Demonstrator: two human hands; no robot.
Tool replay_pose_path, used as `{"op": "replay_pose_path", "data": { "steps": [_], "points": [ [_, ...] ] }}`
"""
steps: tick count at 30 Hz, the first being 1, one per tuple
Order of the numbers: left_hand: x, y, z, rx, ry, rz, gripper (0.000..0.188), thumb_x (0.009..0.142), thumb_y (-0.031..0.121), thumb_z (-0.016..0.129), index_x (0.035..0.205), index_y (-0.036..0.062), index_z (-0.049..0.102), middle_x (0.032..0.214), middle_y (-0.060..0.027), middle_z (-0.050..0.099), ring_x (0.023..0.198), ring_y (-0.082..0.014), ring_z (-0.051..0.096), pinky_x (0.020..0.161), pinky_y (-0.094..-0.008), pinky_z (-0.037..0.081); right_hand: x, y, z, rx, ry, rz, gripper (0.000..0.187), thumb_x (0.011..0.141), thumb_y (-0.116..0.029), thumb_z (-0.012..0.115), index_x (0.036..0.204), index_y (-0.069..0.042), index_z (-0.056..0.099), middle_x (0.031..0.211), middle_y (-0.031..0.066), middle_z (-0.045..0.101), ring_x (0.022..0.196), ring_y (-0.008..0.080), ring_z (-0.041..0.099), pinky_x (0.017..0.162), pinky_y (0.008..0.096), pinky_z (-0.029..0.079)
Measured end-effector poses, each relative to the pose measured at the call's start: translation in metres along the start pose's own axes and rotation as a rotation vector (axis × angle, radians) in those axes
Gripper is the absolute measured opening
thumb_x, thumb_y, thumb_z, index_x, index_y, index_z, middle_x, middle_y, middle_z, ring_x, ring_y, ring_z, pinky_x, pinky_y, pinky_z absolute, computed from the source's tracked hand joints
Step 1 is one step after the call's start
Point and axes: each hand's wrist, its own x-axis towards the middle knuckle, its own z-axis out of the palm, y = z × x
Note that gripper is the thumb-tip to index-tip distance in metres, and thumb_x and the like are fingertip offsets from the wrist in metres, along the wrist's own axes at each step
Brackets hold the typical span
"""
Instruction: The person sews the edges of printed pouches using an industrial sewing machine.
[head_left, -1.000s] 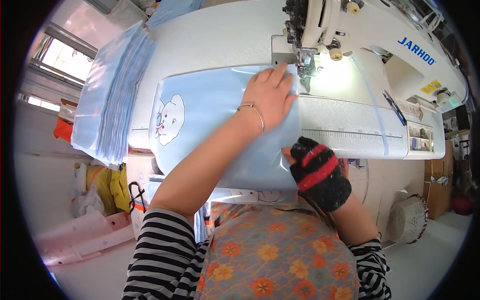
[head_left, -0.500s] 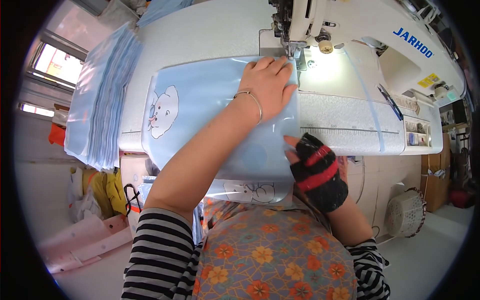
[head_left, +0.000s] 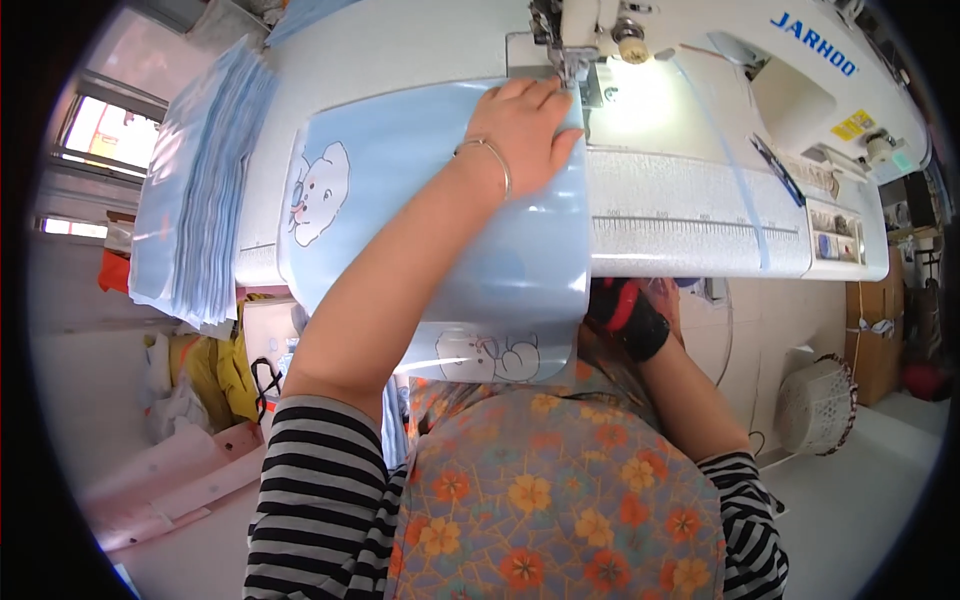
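A pale blue, glossy plastic sheet [head_left: 400, 140] with cartoon animal prints lies on the sewing machine table, its near part drooping over the front edge. My left hand [head_left: 522, 125] presses flat on its far right corner, fingers stretched out, close beside the presser foot [head_left: 566, 72] of the white sewing machine [head_left: 690, 25]. My right hand [head_left: 630, 315], in a black and red fingerless glove, is below the table's front edge by the sheet's right side. The sheet hides its fingers.
A thick stack of similar blue sheets [head_left: 195, 190] hangs over the table's left end. Dark snips [head_left: 778, 170] and a small parts tray [head_left: 835, 238] are at the right. A white basket [head_left: 815, 405] stands on the floor, near a cardboard box [head_left: 872, 340].
My right hand has moved from the sheet's right edge to under it, and its fingertips have gone out of sight. My left hand stays on the far corner. The whole view has shifted slightly.
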Motion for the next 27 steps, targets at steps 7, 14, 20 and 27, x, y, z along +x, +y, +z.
{"op": "replay_pose_path", "data": {
  "steps": [7,14,20,27],
  "points": [
    [-0.017,0.004,-0.004,-0.004,0.015,0.081,0.047,0.089,0.034,0.055,0.126,0.0052,0.055,0.137,-0.0144,0.05,0.128,-0.0321,0.044,0.107,-0.0451,0.034,-0.021,0.049,0.001,-0.163,0.131,0.107,0.047,0.089,-0.028,0.066,0.124,0.001,0.057,0.118,0.0118,0.063,0.109,0.02,0.059,0.097,0.0376,0.045],
    [-0.044,0.024,-0.016,-0.02,-0.014,0.059,0.05,0.088,0.034,0.056,0.128,0.0042,0.053,0.138,-0.0143,0.049,0.129,-0.0322,0.042,0.108,-0.0476,0.032,-0.032,0.035,0.06,-0.949,0.268,0.218,0.043,0.086,-0.02,0.068,0.123,-0.002,0.057,0.114,0.0066,0.064,0.108,0.0146,0.057,0.092,0.0321,0.047],
    [-0.03,0.019,-0.016,-0.04,-0.021,0.011,0.049,0.088,0.036,0.055,0.125,0.0043,0.054,0.136,-0.014,0.049,0.128,-0.0302,0.043,0.108,-0.0481,0.033,-0.024,0.033,0.055,-1.167,0.226,0.347,0.03,0.089,-0.02,0.065,0.113,-0.002,0.063,0.107,0.0097,0.068,0.099,0.0167,0.063,0.087,0.0318,0.05],
    [-0.022,0.023,-0.014,0.021,-0.084,-0.079,0.054,0.089,0.036,0.053,0.13,0.0006,0.048,0.14,-0.0152,0.044,0.132,-0.0296,0.039,0.11,-0.0488,0.03,-0.005,0.024,0.074,-0.977,0.337,0.27,0.028,0.089,-0.019,0.065,0.111,-0.002,0.063,0.104,0.0117,0.069,0.101,0.0198,0.064,0.085,0.0344,0.05]
  ]
}}
